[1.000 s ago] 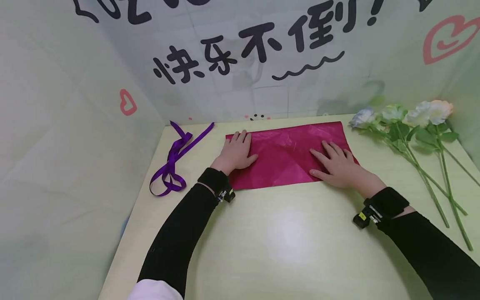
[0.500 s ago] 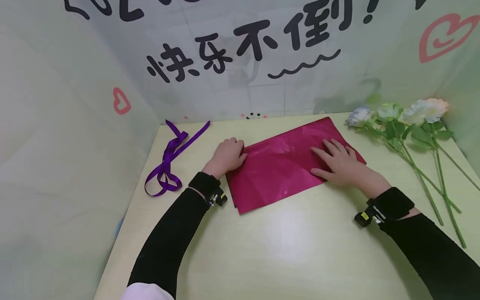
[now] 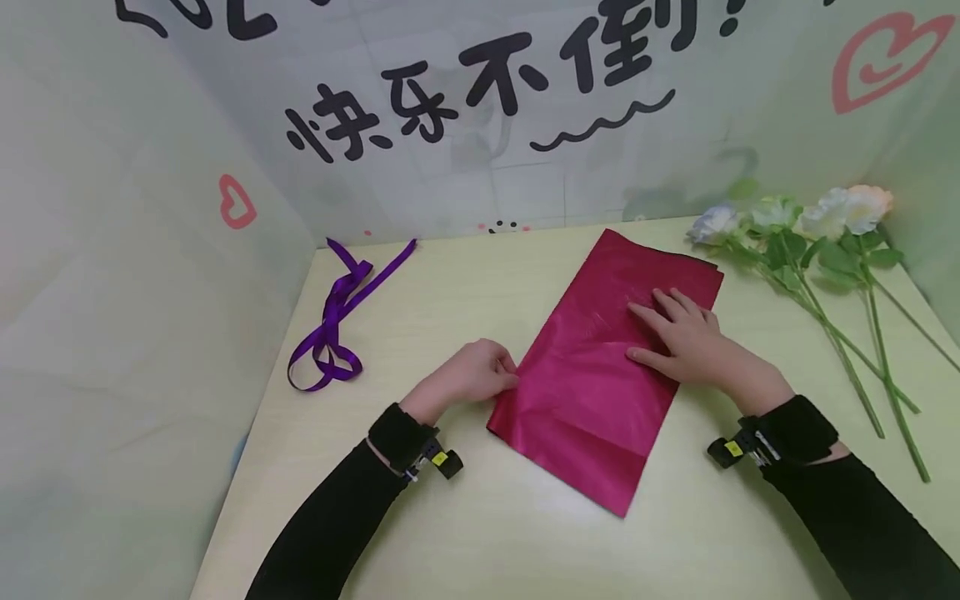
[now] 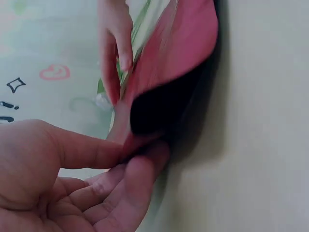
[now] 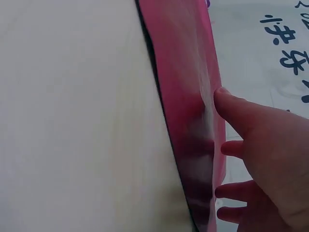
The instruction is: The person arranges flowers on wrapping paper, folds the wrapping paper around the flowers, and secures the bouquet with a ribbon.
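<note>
Before me: pale table (image 3: 450, 542) abutting a light backdrop (image 3: 431, 187) with black lettering (image 3: 504, 71) and reddish hearts (image 3: 839, 87).

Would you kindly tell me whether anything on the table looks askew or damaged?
The pink paper lies askew, slanting against the table's back edge, and looks creased; the left hand pinches its edge. Nothing looks spilled or torn.

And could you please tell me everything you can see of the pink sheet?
The pink sheet looks thin, oblong, slightly shiny and creased, perhaps plastic or paper, with black showing under its edges. It lies slantwise on the table, between the ribbon and the flowers, its far end towards the right. The left hand pinches its left edge, lifted there; the right hand rests near its right edge.
</note>
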The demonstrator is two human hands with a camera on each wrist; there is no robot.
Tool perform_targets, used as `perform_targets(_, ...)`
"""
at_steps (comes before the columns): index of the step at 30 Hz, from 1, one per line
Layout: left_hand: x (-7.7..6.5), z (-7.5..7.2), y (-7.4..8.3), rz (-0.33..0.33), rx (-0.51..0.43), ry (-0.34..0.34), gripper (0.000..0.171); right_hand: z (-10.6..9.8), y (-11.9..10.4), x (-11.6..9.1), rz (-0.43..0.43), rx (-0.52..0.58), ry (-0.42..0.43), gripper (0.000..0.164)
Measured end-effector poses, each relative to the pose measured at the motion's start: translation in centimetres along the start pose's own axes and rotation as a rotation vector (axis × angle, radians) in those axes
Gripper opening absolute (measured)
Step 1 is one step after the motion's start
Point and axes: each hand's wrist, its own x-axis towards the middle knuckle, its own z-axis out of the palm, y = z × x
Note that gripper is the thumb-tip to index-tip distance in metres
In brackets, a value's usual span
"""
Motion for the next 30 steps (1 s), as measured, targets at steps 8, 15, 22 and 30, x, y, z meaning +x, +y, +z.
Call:
perform_targets(8,-2.0,3.8,1.6,0.065,-0.150,-0.225,0.017,1.8,-1.1,-0.9,-0.016,0.070,0.006,0.084)
perform_targets(15,-2.8,3.8,2.0,0.083,-0.034,-0.276,0.033,2.0,-2.5,-0.3,-0.108,0.088,-0.032,0.095)
perform_targets(22,-0.8,2.8,1.4,0.383,0.210,0.197,0.021,2.5,-3.6,0.5,-0.153,0.124,-0.065,0.100)
perform_targets(30,0.7,2.6,0.7,0.519,0.367,0.121,0.084,2.8,-3.2,0.6,-0.158,0.116,-0.035,0.101)
